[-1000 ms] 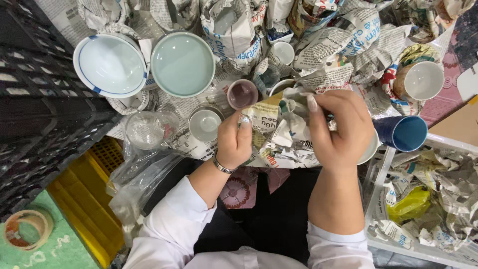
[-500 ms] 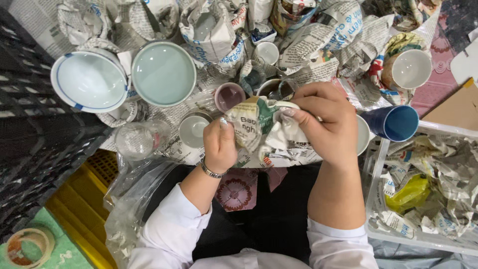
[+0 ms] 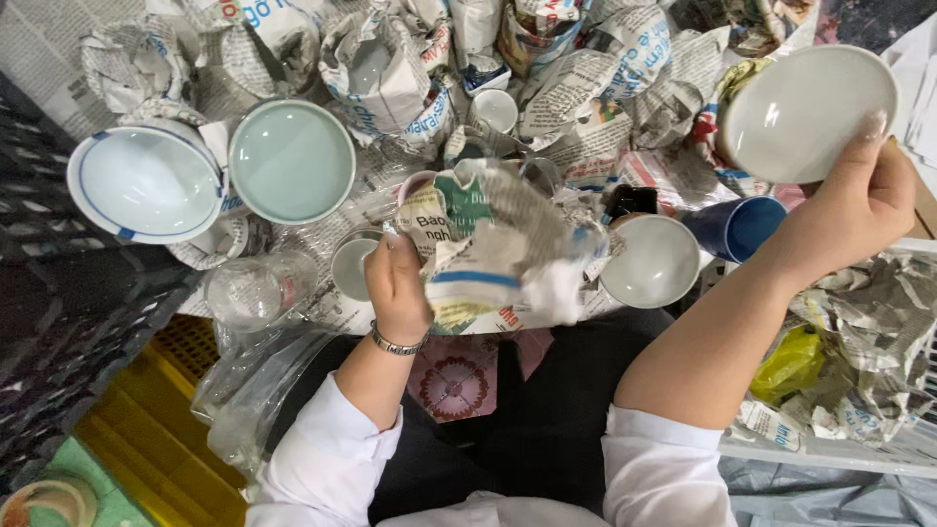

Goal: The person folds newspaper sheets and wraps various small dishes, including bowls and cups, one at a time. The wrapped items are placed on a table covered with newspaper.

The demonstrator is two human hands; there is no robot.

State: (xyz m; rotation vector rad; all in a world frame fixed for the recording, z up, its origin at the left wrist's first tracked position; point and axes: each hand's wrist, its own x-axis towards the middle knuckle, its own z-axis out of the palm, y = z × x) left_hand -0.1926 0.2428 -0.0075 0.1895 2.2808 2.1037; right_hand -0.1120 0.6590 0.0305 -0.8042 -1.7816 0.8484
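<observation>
Now unwrapping — right hand [image 3: 869,210] grasps a white bowl [image 3: 805,112], lifted aside.
Left hand [image 3: 395,283] clutches the crumpled newspaper [image 3: 493,249] — shedding it likely needs a spare spot.

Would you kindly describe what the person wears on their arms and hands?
Both arms wear white sleeves pushed up to the elbows, leaving the forearms bare. The left hand has a silver bracelet at the wrist. The right hand has long pale nails and no gloves.
</observation>
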